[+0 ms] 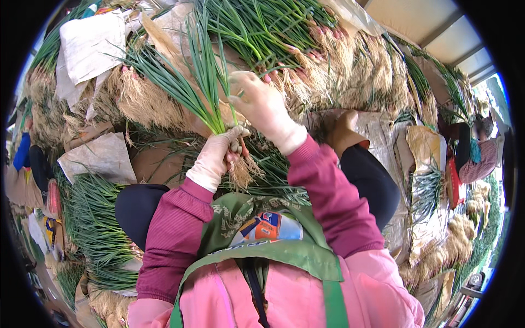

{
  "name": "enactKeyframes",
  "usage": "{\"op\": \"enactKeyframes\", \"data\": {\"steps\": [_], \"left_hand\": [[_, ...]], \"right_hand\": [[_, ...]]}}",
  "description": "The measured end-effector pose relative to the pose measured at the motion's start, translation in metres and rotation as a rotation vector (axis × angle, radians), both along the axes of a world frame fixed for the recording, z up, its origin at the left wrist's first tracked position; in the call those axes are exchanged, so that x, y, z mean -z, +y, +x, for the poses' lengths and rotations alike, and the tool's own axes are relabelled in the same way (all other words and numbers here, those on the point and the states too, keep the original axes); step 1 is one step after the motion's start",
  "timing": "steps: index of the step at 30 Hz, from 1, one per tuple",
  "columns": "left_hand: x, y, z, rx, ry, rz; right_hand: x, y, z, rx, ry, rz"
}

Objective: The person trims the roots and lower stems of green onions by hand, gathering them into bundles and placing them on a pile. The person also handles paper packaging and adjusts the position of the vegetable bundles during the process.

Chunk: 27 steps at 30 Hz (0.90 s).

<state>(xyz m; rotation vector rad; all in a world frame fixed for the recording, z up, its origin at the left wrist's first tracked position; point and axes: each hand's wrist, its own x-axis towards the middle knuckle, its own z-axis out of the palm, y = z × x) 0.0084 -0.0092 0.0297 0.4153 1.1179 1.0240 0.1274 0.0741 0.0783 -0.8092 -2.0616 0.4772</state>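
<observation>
the bunch of green onions (210,101) is up in front of the wearer's body, its leaves fanning away from the body, its pink bulbs and pale roots hanging toward the lap. through the head camera i see the gloved left hand (216,153) closed around the bunch, gripping it just above the bulbs. the gloved right hand (265,109) is just right of the bunch, fingers curled by its outermost leaves; from where i sit i cannot tell whether they pinch a leaf or only hover beside it.

below the bunch i see loose green leaves (273,164) and, nearer the body, a green apron (221,224) over a pink garment (295,290). right of the bunch i make out a brown boot (342,134) and a dark-clad knee (372,183). beyond the bunch lies a long heap of onions (257,30), with dense straw-coloured roots trailing to the right. far left of the bunch i find a white cloth (93,44), and lower down on that side a pale sheet (101,156) beside another onion pile (101,218). well apart from the bunch, i spot a co-worker (478,164) at the far right and a blue sleeve (22,150) at the far left.
</observation>
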Motion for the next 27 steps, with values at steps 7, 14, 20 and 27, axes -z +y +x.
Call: {"op": "enactKeyframes", "data": {"steps": [7,14,20,27], "left_hand": [[-0.004,-0.002,0.003,0.038,-0.010,-0.028],[0.002,0.005,0.006,-0.017,-0.115,0.006],[0.001,0.005,0.024,-0.204,-0.107,-0.108],[0.009,0.008,0.016,-0.101,-0.062,0.030]], "right_hand": [[0.035,0.006,0.008,-0.032,-0.395,-0.056],[0.062,0.014,0.063,0.162,-0.049,-0.293],[0.070,-0.040,0.030,0.026,-0.029,-0.517],[0.060,-0.037,0.044,-0.041,0.302,-0.752]]}}
